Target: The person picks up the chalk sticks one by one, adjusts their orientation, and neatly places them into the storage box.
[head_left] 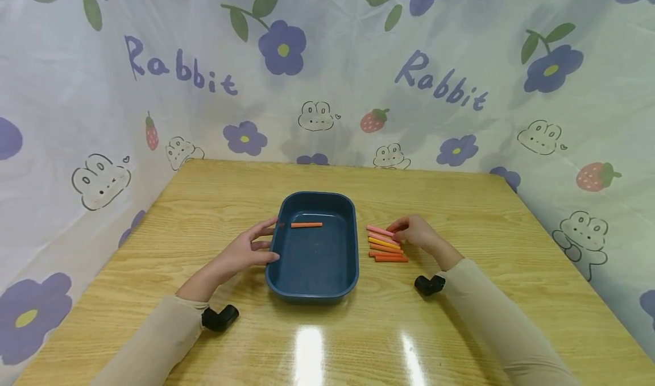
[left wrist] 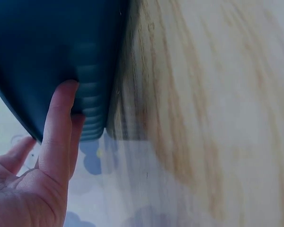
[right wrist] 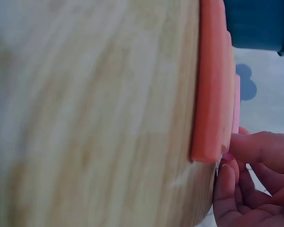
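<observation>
Beige cloth sleeves [head_left: 153,340] overhang the wooden table [head_left: 240,352]. My feed: left hand [head_left: 244,250], fingers apart, touches the dark-blue plastic tray [head_left: 313,291]; right hand [head_left: 418,234] pinches a slim pink stick [head_left: 379,231] between tray and table's right edge. Picking-up step, I judge; next needs a clean lift.

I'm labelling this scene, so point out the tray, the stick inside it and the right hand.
Tray [head_left: 313,264]: head view, on its bare floor.
Stick [head_left: 307,225]: head view, midway along its length.
Right hand [head_left: 417,232]: head view, on the back of the hand.
</observation>
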`<act>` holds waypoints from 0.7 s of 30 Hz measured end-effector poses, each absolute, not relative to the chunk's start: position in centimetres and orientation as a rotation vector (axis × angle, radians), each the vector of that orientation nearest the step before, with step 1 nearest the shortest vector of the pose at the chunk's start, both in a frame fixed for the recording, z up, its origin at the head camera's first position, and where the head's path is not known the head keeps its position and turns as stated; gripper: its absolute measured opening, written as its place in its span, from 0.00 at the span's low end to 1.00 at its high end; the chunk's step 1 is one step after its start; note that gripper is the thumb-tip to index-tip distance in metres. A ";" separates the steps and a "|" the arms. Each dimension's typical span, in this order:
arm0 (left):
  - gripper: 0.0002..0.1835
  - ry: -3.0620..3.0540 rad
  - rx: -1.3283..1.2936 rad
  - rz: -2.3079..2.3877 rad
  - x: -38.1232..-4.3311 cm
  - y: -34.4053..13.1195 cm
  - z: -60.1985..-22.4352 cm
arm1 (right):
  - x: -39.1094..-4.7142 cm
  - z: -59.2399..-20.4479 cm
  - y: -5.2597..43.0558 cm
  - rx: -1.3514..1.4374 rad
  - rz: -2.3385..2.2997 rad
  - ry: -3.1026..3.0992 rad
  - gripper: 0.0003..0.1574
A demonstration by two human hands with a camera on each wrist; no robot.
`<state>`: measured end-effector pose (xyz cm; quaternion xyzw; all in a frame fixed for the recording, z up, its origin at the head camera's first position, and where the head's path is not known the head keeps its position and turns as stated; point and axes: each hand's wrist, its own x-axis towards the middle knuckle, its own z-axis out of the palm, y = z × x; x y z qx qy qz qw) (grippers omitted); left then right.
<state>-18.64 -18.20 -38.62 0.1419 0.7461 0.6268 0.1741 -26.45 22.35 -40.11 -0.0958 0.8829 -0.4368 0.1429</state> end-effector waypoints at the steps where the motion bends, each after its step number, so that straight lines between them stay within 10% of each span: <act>1: 0.46 2.116 0.404 1.777 -18.7 -18.2 -38.6 | -26.5 -40.1 22.4 -0.271 -1.277 2.538 0.14; 21: 0.46 2.118 0.391 1.778 -18.6 -18.1 -38.6 | -27.2 -39.1 22.2 -0.170 -1.607 2.353 0.20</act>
